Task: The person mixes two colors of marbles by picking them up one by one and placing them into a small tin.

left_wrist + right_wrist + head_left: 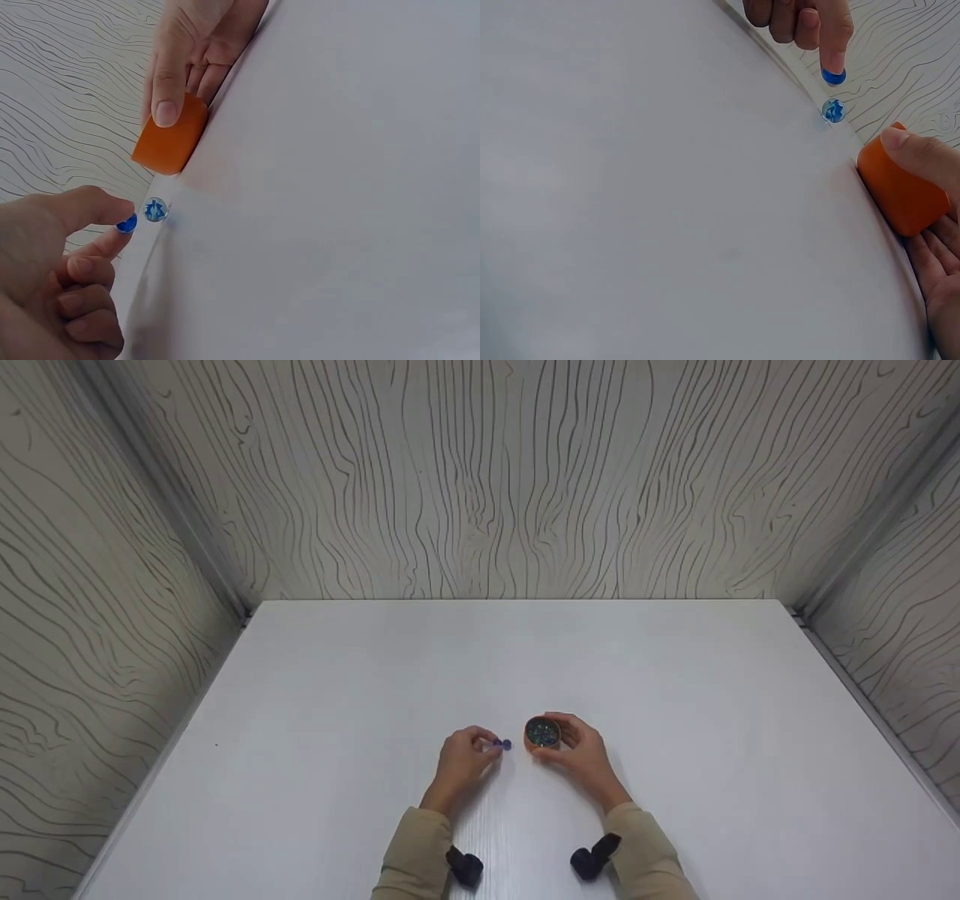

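Observation:
Between thumb and forefinger, my left hand pinches a small blue marble, its other fingers curled under. Just beyond those fingertips sits a second marble, clear with a blue pattern inside. My right hand grips a small orange cup, thumb on the near side and fingers round the far side. From above, the cup's mouth shows dark, glittering contents, too small to make out singly. The clear marble lies between the left fingertips and the cup, close over the white table in the head view.
A white table spreads round both hands, with wood-grain patterned walls behind it and at its sides. Black wrist-worn devices are on both sleeves. A tiny dark speck marks the table at left.

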`<state>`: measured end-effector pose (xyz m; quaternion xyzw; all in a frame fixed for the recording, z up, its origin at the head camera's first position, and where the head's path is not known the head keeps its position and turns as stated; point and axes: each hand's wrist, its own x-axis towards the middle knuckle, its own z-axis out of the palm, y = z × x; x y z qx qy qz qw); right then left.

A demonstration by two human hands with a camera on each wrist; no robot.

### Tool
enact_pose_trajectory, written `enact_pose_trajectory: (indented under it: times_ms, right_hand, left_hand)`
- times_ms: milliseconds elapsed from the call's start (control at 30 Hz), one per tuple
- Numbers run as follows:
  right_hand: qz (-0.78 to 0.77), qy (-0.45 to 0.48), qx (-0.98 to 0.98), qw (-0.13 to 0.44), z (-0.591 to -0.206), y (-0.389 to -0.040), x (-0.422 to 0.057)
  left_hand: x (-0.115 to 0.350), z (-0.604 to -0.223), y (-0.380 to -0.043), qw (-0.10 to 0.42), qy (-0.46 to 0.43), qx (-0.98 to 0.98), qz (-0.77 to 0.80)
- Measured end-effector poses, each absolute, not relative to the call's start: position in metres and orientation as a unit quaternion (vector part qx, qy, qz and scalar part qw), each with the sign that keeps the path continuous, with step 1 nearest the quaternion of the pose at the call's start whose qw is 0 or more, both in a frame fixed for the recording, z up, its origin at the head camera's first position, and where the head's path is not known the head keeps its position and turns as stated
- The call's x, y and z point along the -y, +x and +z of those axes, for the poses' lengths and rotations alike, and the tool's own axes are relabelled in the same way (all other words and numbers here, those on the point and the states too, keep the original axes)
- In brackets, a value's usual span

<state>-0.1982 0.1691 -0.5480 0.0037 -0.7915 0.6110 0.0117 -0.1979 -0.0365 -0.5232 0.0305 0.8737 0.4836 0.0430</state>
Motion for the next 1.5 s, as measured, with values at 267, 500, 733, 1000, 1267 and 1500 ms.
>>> enact_pose_trajectory:
  times_ms: [267, 500, 733, 1000, 1267, 1500]
  right_hand:
    - [0.609, 0.0, 0.793, 0.011, -0.548, -0.199, -0.169]
    - [0.604, 0.0, 0.797, 0.016, -0.549, -0.2, -0.169]
    - [0.598, 0.005, 0.802, 0.016, -0.549, -0.2, -0.169]
    - [0.604, -0.001, 0.797, 0.009, -0.549, -0.2, -0.17]
    - [0.599, -0.003, 0.801, 0.009, -0.549, -0.2, -0.169]
    - [0.597, -0.006, 0.802, 0.008, -0.548, -0.2, -0.169]
  left_hand:
    - [0.035, -0.518, -0.2, 0.056, 0.025, -0.872, 0.485]
    - [0.033, -0.514, -0.2, 0.045, 0.033, -0.872, 0.487]
    - [0.033, -0.511, -0.202, 0.037, 0.043, -0.867, 0.495]
    - [0.033, -0.508, -0.204, 0.049, 0.037, -0.861, 0.505]
    - [0.028, -0.504, -0.203, 0.048, 0.031, -0.872, 0.485]
    - [0.024, -0.502, -0.204, 0.041, 0.036, -0.878, 0.476]
